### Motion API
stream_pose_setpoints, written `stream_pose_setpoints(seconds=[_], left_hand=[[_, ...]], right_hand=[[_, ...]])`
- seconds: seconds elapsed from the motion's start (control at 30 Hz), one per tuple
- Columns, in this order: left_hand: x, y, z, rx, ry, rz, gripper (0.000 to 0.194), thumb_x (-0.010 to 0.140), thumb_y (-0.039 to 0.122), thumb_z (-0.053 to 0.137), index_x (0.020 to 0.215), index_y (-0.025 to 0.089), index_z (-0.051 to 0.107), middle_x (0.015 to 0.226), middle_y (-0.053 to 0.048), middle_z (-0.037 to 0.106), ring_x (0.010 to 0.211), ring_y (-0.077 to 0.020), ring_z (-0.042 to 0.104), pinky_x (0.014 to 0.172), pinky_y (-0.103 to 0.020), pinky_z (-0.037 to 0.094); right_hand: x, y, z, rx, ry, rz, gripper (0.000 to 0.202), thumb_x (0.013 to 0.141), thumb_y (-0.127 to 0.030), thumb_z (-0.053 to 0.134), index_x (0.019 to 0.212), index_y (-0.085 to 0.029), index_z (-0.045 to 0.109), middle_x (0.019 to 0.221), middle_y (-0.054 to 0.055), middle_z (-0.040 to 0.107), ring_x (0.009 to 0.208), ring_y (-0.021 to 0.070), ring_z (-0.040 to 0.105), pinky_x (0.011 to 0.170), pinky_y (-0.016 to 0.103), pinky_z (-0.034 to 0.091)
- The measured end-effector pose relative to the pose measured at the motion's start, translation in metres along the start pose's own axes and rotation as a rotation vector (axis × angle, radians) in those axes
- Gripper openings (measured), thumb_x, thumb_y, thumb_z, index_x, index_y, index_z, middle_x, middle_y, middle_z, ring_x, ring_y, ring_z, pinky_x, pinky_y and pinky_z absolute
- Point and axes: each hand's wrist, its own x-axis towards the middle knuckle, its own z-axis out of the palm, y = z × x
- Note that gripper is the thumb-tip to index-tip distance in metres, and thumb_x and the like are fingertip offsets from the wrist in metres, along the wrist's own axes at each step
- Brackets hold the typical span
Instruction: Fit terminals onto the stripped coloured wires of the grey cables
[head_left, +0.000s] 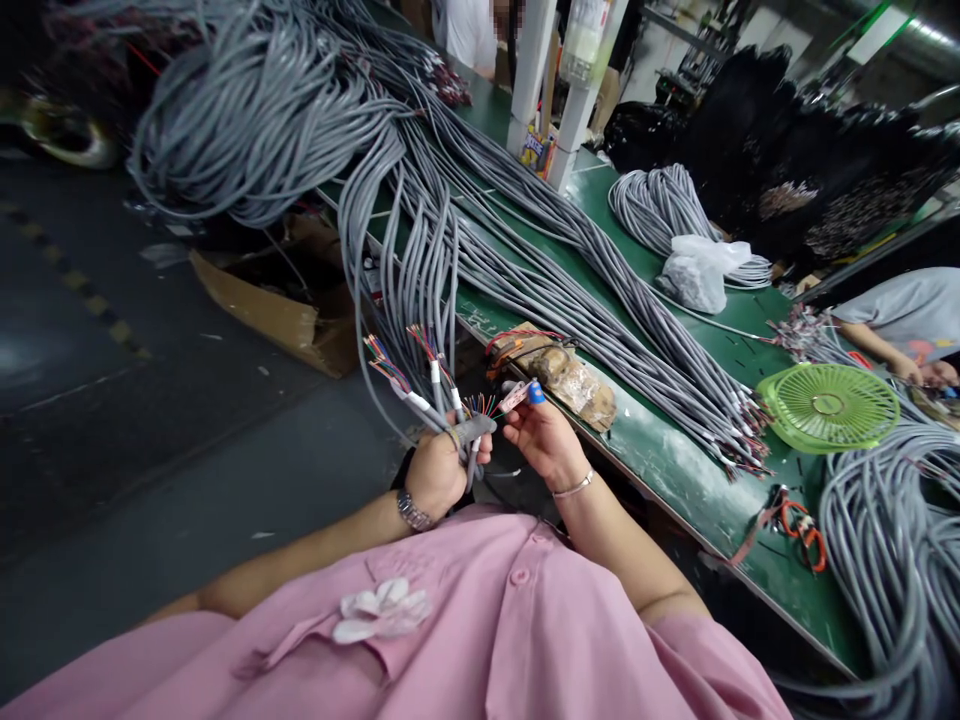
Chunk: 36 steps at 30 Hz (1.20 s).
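Observation:
Several grey cables (474, 460) are wrapped in my left hand (441, 468), with a grey covering on its thumb. Their stripped ends fan out in thin coloured wires (480, 404), and white sleeves (417, 399) sit below some of the ends. My right hand (551, 440) is close beside, fingers pinched where a thin green wire reaches them. A blue cover (535, 392) caps one right fingertip. Next to it is a small pale piece with reddish marks (514, 398); whether it is a finger wrap or a held part, I cannot tell.
Long grey cables (570, 290) lie along the green table (660, 450). A taped brown block (577, 385) sits at its near edge. Farther right are a green fan (828, 405) and orange-handled scissors (804, 535). A cardboard box (285, 325) stands on the floor. A co-worker (911, 315) is at the right.

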Motion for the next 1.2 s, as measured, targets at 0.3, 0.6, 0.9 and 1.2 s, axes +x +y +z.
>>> stream_pose_setpoints(seconds=[0.3, 0.6, 0.9, 1.2], left_hand=[[-0.002, 0.0, 0.003, 0.001, -0.01, -0.016, 0.018, 0.061, 0.026, 0.076, 0.072, 0.014, 0.067, 0.055, 0.001, 0.063, 0.047, -0.0101, 0.056, 0.041, -0.019, 0.042], [-0.009, 0.006, 0.0, 0.043, 0.018, 0.001, 0.017, 0.062, 0.027, 0.074, 0.07, 0.016, 0.066, 0.053, 0.001, 0.06, 0.045, -0.0114, 0.054, 0.041, -0.022, 0.04], [-0.007, 0.01, 0.002, -0.061, 0.017, 0.044, 0.017, 0.063, 0.024, 0.075, 0.073, 0.018, 0.063, 0.058, 0.003, 0.061, 0.048, -0.0086, 0.053, 0.043, -0.02, 0.04], [-0.004, 0.008, 0.005, -0.003, 0.02, 0.034, 0.016, 0.064, 0.027, 0.074, 0.072, 0.017, 0.064, 0.055, 0.003, 0.06, 0.047, -0.0086, 0.053, 0.044, -0.02, 0.04]], right_hand=[[0.005, 0.008, -0.003, 0.009, -0.004, -0.097, 0.026, 0.077, -0.046, 0.072, 0.081, -0.02, 0.066, 0.071, -0.002, 0.06, 0.063, 0.0093, 0.051, 0.062, 0.021, 0.047], [0.006, 0.001, -0.007, 0.019, -0.02, 0.057, 0.05, 0.081, -0.067, 0.055, 0.086, -0.018, 0.065, 0.075, 0.001, 0.063, 0.061, 0.0106, 0.054, 0.054, 0.022, 0.047], [0.005, 0.001, -0.005, -0.086, -0.024, -0.071, 0.035, 0.078, -0.053, 0.068, 0.087, -0.018, 0.066, 0.072, -0.001, 0.062, 0.058, 0.0081, 0.05, 0.053, 0.019, 0.046], [0.009, 0.01, -0.009, -0.116, -0.014, -0.209, 0.042, 0.077, -0.06, 0.065, 0.085, -0.018, 0.066, 0.074, 0.001, 0.061, 0.06, 0.0089, 0.049, 0.054, 0.02, 0.046]])
